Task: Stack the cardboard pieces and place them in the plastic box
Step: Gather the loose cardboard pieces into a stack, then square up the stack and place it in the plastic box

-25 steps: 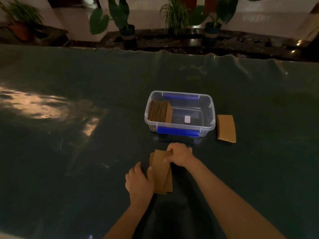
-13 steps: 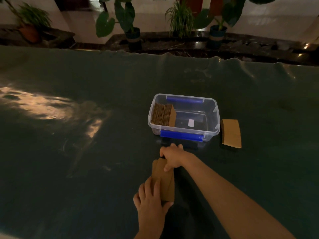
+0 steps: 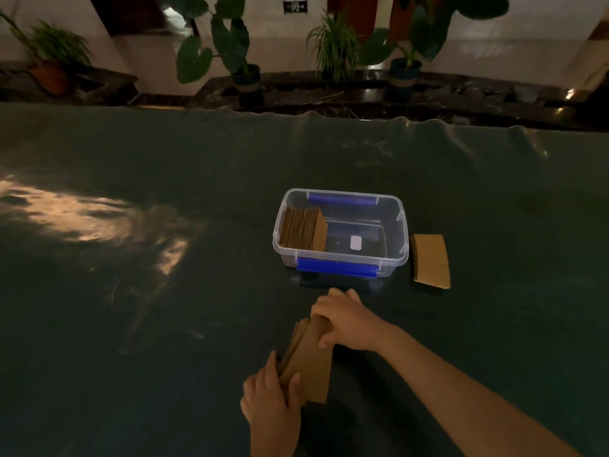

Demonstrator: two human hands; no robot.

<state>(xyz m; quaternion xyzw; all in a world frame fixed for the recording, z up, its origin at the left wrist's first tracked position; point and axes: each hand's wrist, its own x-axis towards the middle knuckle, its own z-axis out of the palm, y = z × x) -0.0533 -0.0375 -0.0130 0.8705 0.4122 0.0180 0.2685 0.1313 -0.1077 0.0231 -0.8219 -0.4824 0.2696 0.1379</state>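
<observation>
Head view shows both hands gripping one cardboard stack [image 3: 311, 361] on the dark table cover [image 3: 131, 324]: left hand [image 3: 272, 402] at its near end, right hand [image 3: 346, 319] at the far end, near the clear plastic box [image 3: 392, 258].

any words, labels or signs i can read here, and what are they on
No text can be read here.
Wall sign: dark plate with pale symbols, apparently an arrow, too blurred to read.
White sticker on the plastic box: looks blank, too small to tell.
Held cardboard pieces and the stack in the box: no print visible.
</observation>
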